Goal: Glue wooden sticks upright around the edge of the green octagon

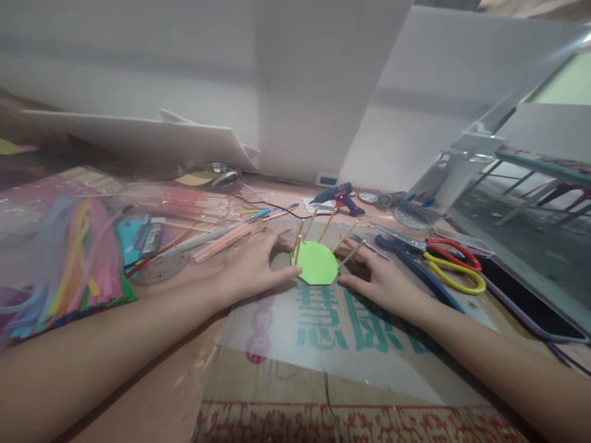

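A bright green octagonal piece (316,263) lies on a printed plastic sheet (277,338), with several thin wooden sticks (327,225) standing up around its edge, some leaning outward. At its left side, my left hand (258,261) has its thumb tip at the edge by a stick and its fingers spread behind. On the right, my right hand (376,277) is beside the piece, thumb and fingers apart near two leaning sticks. Neither hand is wrapped round anything.
Behind the piece lies a blue glue gun (337,197). Scissors (452,264), a phone (530,298) and a clear container (429,184) are at the right. Colourful strips (78,258) and bagged sticks (175,200) lie left. White boards (314,80) rise behind.
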A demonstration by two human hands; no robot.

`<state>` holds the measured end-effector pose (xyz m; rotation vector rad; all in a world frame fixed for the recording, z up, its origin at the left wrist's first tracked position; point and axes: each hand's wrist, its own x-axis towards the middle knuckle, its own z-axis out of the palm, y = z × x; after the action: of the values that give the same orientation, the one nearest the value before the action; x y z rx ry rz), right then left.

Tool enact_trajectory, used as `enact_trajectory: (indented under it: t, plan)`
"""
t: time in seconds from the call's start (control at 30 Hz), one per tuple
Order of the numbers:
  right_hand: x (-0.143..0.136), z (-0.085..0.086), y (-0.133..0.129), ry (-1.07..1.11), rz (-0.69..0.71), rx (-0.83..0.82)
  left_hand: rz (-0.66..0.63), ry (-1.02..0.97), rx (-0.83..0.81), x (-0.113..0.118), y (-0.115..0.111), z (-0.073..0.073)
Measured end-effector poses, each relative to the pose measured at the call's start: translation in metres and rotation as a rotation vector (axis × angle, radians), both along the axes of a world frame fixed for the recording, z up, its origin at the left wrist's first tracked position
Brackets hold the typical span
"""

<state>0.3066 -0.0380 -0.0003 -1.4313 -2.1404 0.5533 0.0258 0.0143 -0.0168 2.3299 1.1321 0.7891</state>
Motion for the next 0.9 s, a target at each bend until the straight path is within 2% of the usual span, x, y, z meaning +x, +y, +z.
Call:
enact_trajectory:
  t: [0.13,0.37,0.7,0.9]
  plan:
    - [-0.001,0.002,-0.001,-0.004,0.008,-0.009,0.003,-0.163,0.047,-0.004,0.002,0.000]
    - [0.000,-0.003,0.002,0.054,0.018,-0.022,-0.048,-0.089,0.145,-0.002,0.002,0.006]
    - [-0.004,0.000,0.002,0.034,0.064,0.023,-0.065,-0.055,0.117,0.003,0.011,0.003]
    - [-0.002,-0.003,0.002,-0.023,0.046,0.054,-0.059,-0.066,0.037,0.004,0.011,0.003]
